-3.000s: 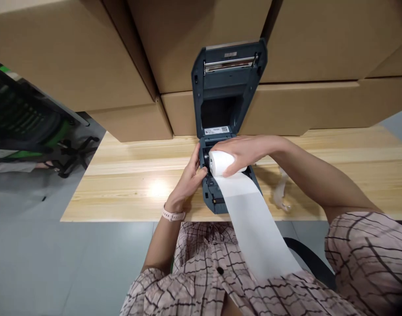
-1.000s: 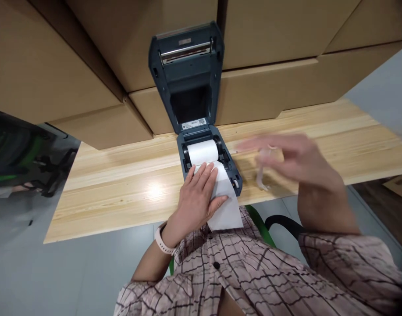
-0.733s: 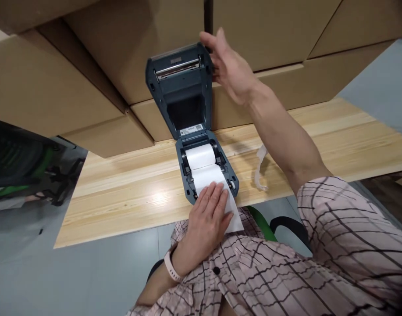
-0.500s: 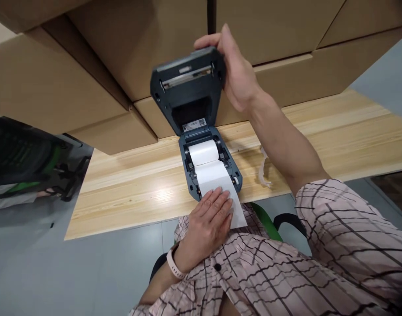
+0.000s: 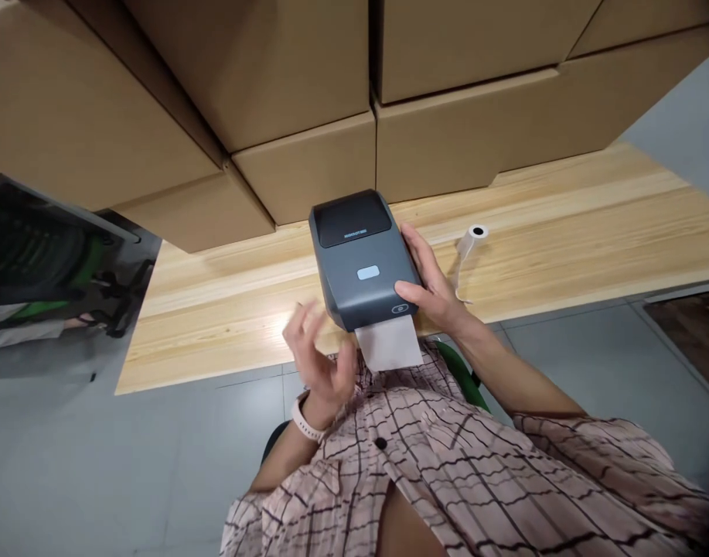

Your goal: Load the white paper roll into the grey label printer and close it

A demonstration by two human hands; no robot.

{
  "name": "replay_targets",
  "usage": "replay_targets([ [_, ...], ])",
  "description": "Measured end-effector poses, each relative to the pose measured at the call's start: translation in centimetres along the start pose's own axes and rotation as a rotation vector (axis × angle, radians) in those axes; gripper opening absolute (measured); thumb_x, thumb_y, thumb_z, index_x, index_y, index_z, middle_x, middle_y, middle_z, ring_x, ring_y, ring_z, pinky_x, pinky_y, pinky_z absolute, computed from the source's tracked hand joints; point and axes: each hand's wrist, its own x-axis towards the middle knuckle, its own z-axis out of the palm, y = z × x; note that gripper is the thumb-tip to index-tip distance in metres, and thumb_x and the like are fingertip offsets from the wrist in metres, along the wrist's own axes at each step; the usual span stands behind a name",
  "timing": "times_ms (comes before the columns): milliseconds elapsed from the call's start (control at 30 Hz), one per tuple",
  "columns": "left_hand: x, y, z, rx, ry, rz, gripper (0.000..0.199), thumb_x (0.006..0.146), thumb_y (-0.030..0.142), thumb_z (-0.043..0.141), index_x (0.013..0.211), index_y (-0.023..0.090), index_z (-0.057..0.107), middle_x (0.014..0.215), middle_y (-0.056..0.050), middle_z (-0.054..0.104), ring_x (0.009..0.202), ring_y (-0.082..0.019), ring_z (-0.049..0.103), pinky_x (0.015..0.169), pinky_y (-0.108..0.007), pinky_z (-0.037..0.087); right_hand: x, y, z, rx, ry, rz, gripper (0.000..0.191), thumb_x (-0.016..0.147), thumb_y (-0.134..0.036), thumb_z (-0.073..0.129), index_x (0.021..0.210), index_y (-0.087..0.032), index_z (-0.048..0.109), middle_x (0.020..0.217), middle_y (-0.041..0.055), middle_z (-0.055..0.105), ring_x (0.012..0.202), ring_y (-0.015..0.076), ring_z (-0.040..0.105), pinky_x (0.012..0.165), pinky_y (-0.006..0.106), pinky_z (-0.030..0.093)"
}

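Observation:
A dark grey label printer (image 5: 354,263) stands on the wooden table with its lid closed. White paper (image 5: 390,344) sticks out of its front slot and hangs past the table edge. My right hand (image 5: 432,282) rests against the printer's right side, thumb on the front right corner of the lid near the button, fingers along the side. My left hand (image 5: 319,360) is in the air by the front left corner, slightly blurred, fingers apart and curled, touching neither printer nor paper. The label roll inside is hidden by the lid.
A small white paper roll (image 5: 475,234) with a loose strip lies right of the printer on the table (image 5: 568,232). Large cardboard boxes (image 5: 308,166) line the table's back. A dark office chair (image 5: 35,255) and part of a person's leg (image 5: 29,334) are at the left.
The printer lid has swung down and closed. My right hand has come down from the raised lid to the printer's side. My left hand has left the paper and moved left.

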Motion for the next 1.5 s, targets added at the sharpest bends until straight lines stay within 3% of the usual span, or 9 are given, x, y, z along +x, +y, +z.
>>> replay_targets([
  [67, 1.1, -0.9, 1.1, -0.135, -0.022, -0.393, 0.072, 0.1, 0.044, 0.073, 0.166, 0.037, 0.044, 0.18, -0.004, 0.037, 0.171, -0.033, 0.027, 0.14, -0.058, 0.025, -0.7, 0.2, 0.6, 0.132, 0.041, 0.164, 0.115, 0.086, -0.072, 0.076, 0.177, -0.037, 0.016, 0.186, 0.0008, 0.02, 0.173, 0.0316, 0.019, 0.142, 0.056, 0.018],
  [200, 2.8, -1.8, 2.3, -0.509, -0.195, -0.808, 0.081, 0.095, 0.064, 0.073, 0.164, 0.032, 0.048, 0.174, -0.01, 0.045, 0.165, -0.038, 0.038, 0.136, -0.055, 0.033, -1.2, -0.5, 0.9, 0.222, 0.047, 0.322, 0.125, 0.082, -0.071, 0.08, 0.178, -0.038, 0.008, 0.185, 0.0013, 0.022, 0.173, 0.0326, 0.02, 0.142, 0.06, 0.017],
  [600, 2.5, -2.6, 2.7, -0.4, -0.2, -0.726, 0.08, 0.089, 0.075, 0.072, 0.152, 0.027, 0.058, 0.152, -0.013, 0.063, 0.149, -0.037, 0.054, 0.124, -0.051, 0.046, -1.2, 0.1, 1.2, 0.168, 0.111, 0.254, 0.121, 0.077, -0.078, 0.079, 0.174, -0.031, 0.023, 0.183, 0.0061, 0.028, 0.17, 0.0345, 0.027, 0.14, 0.057, 0.024],
  [767, -2.2, 0.1, 0.8, -0.179, -0.027, -0.754, 0.071, 0.087, 0.053, 0.085, 0.147, 0.028, 0.055, 0.147, -0.013, 0.061, 0.115, -0.024, 0.069, 0.093, -0.037, 0.059, -1.9, 0.9, 1.5, 0.098, 0.142, 0.236, 0.108, 0.088, -0.075, 0.072, 0.174, -0.032, 0.023, 0.183, 0.0097, 0.03, 0.17, 0.0336, 0.027, 0.141, 0.059, 0.022],
  [867, -4.6, 2.0, 0.3, -0.154, -0.084, -0.818, 0.03, 0.09, 0.046, 0.082, 0.098, 0.021, 0.069, 0.089, -0.002, 0.067, 0.073, -0.013, 0.059, 0.069, -0.026, 0.05, -2.3, 1.7, 1.7, 0.088, 0.196, 0.201, 0.1, 0.092, -0.073, 0.068, 0.173, -0.034, 0.024, 0.182, 0.0098, 0.031, 0.17, 0.0316, 0.029, 0.14, 0.06, 0.023],
  [1067, -2.6, 2.3, 1.4, -0.569, -0.322, -1.202, 0.061, 0.068, 0.073, 0.09, 0.069, 0.018, 0.061, 0.057, 0.004, 0.054, 0.045, -0.006, 0.039, 0.045, -0.022, 0.028, -2.3, 2.7, 1.7, 0.019, 0.214, 0.117, 0.095, 0.095, -0.068, 0.067, 0.173, -0.037, 0.022, 0.181, 0.0109, 0.032, 0.17, 0.0306, 0.03, 0.138, 0.061, 0.027],
  [1200, -2.1, 2.4, 1.6, -0.567, -0.317, -1.146, 0.065, 0.068, 0.073, 0.09, 0.063, 0.019, 0.055, 0.052, 0.007, 0.049, 0.042, -0.004, 0.031, 0.043, -0.022, 0.022, -2.0, 1.1, 0.9, -0.384, 0.289, -0.102, 0.07, 0.1, -0.057, 0.067, 0.163, -0.038, 0.044, 0.18, 0.0092, 0.035, 0.17, 0.035, 0.026, 0.136, 0.068, 0.025],
  [1300, -2.1, 2.5, 1.0, -0.485, -0.357, -1.06, 0.069, 0.068, 0.077, 0.088, 0.06, 0.02, 0.051, 0.051, 0.007, 0.046, 0.045, -0.005, 0.035, 0.046, -0.022, 0.025, -1.5, -1.1, 0.0, -0.744, 0.194, -0.315, 0.033, 0.108, -0.047, 0.058, 0.136, -0.037, 0.072, 0.18, -0.0001, 0.037, 0.172, 0.0365, 0.018, 0.136, 0.071, 0.017],
  [1500, -0.8, 1.1, -1.6, -0.323, -0.152, -0.905, 0.056, 0.091, 0.073, 0.071, 0.081, 0.017, 0.07, 0.054, 0.006, 0.048, 0.049, -0.009, 0.039, 0.051, -0.023, 0.033, 0.7, -3.8, -0.6, -0.784, -0.113, -0.365, 0.038, 0.11, -0.06, 0.049, 0.126, -0.042, 0.078, 0.172, -0.0065, 0.05, 0.171, 0.0379, 0.022, 0.134, 0.077, 0.005],
])
